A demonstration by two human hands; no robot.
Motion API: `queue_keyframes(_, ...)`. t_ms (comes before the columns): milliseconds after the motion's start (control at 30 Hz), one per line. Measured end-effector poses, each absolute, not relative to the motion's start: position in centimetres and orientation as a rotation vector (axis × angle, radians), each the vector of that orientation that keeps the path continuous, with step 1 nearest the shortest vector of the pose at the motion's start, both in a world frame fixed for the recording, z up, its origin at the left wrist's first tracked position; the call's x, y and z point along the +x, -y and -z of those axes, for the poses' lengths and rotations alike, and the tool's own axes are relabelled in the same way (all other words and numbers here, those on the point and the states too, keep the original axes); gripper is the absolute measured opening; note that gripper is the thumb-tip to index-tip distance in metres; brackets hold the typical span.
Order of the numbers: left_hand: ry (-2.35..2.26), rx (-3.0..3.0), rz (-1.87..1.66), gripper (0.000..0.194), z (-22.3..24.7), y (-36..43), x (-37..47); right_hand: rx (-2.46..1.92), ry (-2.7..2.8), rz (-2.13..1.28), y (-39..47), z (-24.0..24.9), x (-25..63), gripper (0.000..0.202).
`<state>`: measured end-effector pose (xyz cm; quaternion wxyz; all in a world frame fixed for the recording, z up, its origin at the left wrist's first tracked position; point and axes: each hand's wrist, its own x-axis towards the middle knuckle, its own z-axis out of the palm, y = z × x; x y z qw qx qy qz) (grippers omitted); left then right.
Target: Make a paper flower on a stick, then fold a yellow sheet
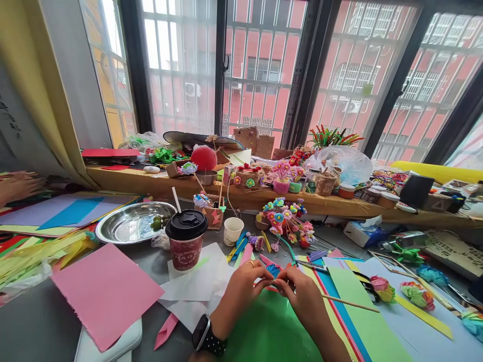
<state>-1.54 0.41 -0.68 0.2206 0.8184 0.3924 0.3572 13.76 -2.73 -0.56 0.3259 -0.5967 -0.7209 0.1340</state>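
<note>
My left hand (247,284), with a dark watch at its wrist and a ring, is closed in a pinch in front of me. My right hand (300,289) is pinched close beside it, the fingertips nearly meeting. Between them shows a small piece of folded blue paper (273,270). A thin wooden stick (352,303) runs out from my right hand toward the right; its other end is hidden by the fingers. Below both hands lies a glossy green surface (271,327). Just beyond them are folded pink, blue and yellow paper strips (247,253).
Left are pink paper (107,296), a metal plate (128,226) and a lidded cup (187,246). A white paper cup (233,231) and a craft flower bunch (285,221) stand ahead. Right are coloured sheets (350,286) and crumpled-paper flowers (417,294). Another person's hand (22,187) shows far left.
</note>
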Motion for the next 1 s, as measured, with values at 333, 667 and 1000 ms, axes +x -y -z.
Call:
queue_keyframes(333, -1.026, 2.325, -1.134, 0.013, 1.3, -0.9, -1.5, -1.466, 1.914, -0.192, 2.2, 1.4, 14.1, 0.01)
queue_keyframes(667, -0.937, 1.947, -1.264, 0.009, 0.3, -0.5, -1.5, -1.239, 1.863, 0.118, 2.2, 1.4, 14.1, 0.025)
queue_keyframes(1000, -0.661, 0.589, -1.09, 0.03, 0.6, -0.5, -0.7, -1.009, 1.913, 0.135, 3.1, 0.6, 12.8, 0.01)
